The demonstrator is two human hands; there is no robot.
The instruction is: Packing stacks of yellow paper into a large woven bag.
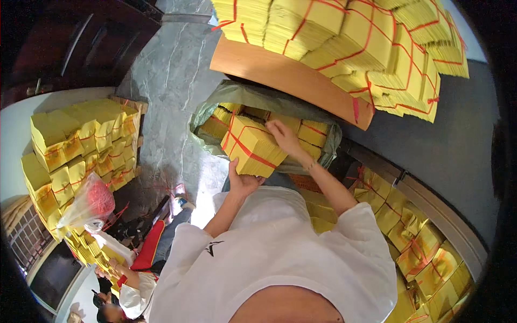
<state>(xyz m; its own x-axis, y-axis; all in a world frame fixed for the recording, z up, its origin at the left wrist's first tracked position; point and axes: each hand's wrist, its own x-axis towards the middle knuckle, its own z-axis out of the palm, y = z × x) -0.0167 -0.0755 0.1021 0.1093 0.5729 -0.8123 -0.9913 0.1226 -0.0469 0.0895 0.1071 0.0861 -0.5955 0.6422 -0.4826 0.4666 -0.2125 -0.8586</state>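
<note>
A block-shaped bundle of yellow paper sheets (252,135), tied crosswise with red string, is tilted in front of me. My left hand (245,182) holds it from below at its near corner, with the thumb up along the side. At its far right edge, my right hand (285,139) has its fingers curled against the top near the string; the exact grip of the fingertips is partly hidden. Just beyond, an open green plastic sack (237,92) contains several more yellow bundles (314,132), some of them covered by the held one.
Tied yellow bundles are piled on a wooden board (269,70) at the far right. More bundles (81,134) are stacked at left, beside a clear bag of red string (99,199). Others (425,242) lie at right. Another person (137,290) sits at lower left.
</note>
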